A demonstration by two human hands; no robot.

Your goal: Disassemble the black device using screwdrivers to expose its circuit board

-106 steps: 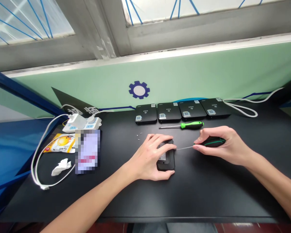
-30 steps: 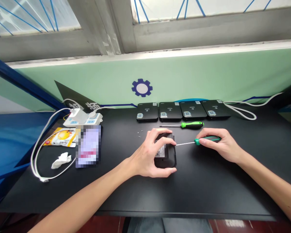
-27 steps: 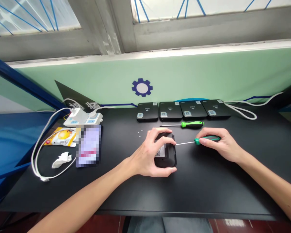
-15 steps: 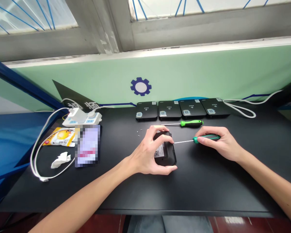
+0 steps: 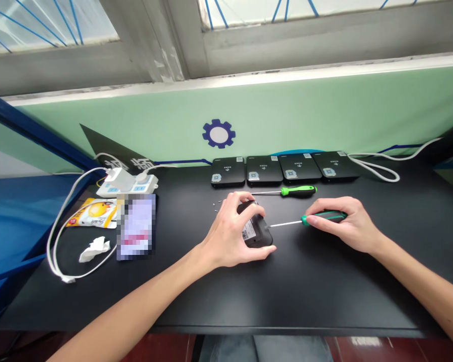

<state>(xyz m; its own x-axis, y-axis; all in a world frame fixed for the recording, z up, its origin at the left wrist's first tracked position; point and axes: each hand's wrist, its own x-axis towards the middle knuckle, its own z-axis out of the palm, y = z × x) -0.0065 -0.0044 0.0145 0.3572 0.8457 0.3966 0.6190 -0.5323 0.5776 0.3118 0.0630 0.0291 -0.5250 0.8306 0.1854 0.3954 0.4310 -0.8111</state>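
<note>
My left hand (image 5: 234, 229) grips a small black box (image 5: 262, 236) with a white label on the face turned toward me; fingers lie over its top edge and the thumb along the near side. Its left part is hidden under the palm. In my right hand (image 5: 343, 221) is a screwdriver (image 5: 322, 217) with a dark and green handle, fingers wrapped round it. The thin shaft points left, and its tip is at the box's right edge; whether it sits in a hole I cannot tell. Several tiny screws (image 5: 216, 206) lie left of the box.
Behind my hands lies a second screwdriver (image 5: 299, 191) with a bright green and black handle. Several black boxes (image 5: 228, 172) stand in a row by the green wall. At left are a power strip (image 5: 143, 185), a yellow packet (image 5: 98, 213), crumpled tissue (image 5: 95, 249) and white cables (image 5: 53, 241).
The box has tilted and turned slightly in my left hand, its lower edge rising. My right hand has shifted a little to the right with the screwdriver, the tip staying at the box.
</note>
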